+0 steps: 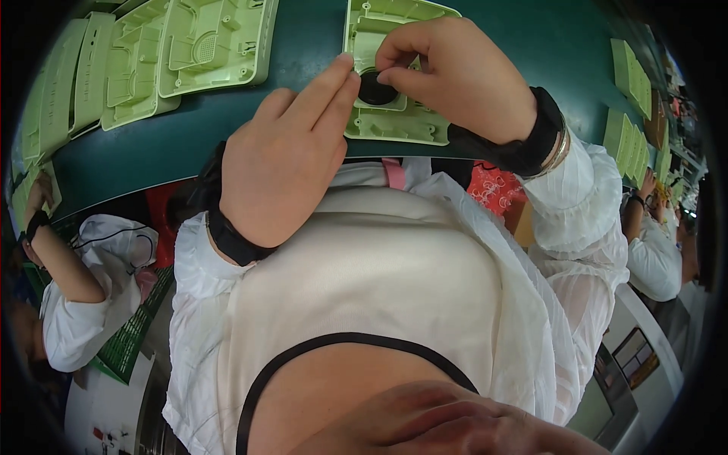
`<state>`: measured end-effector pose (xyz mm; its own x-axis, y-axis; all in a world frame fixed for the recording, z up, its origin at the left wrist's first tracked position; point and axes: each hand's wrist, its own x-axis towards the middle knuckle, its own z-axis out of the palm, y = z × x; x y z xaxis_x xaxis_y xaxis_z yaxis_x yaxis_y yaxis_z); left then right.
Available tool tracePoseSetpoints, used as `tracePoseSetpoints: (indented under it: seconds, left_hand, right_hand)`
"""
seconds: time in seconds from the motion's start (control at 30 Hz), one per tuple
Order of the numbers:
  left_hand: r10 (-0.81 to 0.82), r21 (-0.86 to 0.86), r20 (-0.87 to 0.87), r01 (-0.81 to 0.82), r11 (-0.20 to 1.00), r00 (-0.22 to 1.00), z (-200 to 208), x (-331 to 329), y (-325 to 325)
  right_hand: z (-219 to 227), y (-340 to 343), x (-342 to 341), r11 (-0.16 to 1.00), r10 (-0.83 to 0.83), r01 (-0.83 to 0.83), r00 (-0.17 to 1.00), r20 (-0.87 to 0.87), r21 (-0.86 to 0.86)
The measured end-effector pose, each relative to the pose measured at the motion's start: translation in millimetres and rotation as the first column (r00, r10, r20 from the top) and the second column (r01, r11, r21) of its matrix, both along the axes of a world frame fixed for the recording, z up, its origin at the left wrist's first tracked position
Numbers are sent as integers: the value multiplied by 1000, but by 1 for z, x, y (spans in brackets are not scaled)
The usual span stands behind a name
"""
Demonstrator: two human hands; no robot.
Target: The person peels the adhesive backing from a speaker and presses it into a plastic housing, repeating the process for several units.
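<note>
In front of me on the table lies a light green plastic housing (394,127), its ribbed inner side facing up. A round black part (374,92) sits in the middle of it. My left hand (284,159) is at the housing's left edge, index and middle fingers stretched out close beside the black part and holding nothing that I can see. Over the housing, my right hand (469,82) has thumb and forefinger brought together in a pinch at the black part's upper right edge. What lies between those fingertips, if anything, is hidden.
More light green housings (216,45) stand in a row on the dark green table (303,38) to the left. Other green pieces (628,140) lie at the far right. A co-worker's arm (68,258) reaches in at left, above a green basket (136,334); another person (654,250) sits at right.
</note>
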<state>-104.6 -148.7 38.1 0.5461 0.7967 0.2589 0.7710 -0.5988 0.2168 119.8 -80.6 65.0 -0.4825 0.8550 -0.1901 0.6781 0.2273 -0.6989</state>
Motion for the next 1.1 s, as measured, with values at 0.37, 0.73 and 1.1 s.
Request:
tracePoseSetpoints:
  seconds: [0.37,0.73,1.1]
  left_hand:
    - [-21,8,34,20,1000,999,-3,-3,3]
    - [-18,-6,55,19,1000,998,-1,0,2]
    - [31,-131,68,-22,991,997,9,4,0]
  right_hand:
    - [19,4,-11,1000,23,-22,996,91,-7]
    - [14,-7,-16,981,-6,-43,969,248,190]
    - [21,-4,-18,939,153,-261,901,405,226]
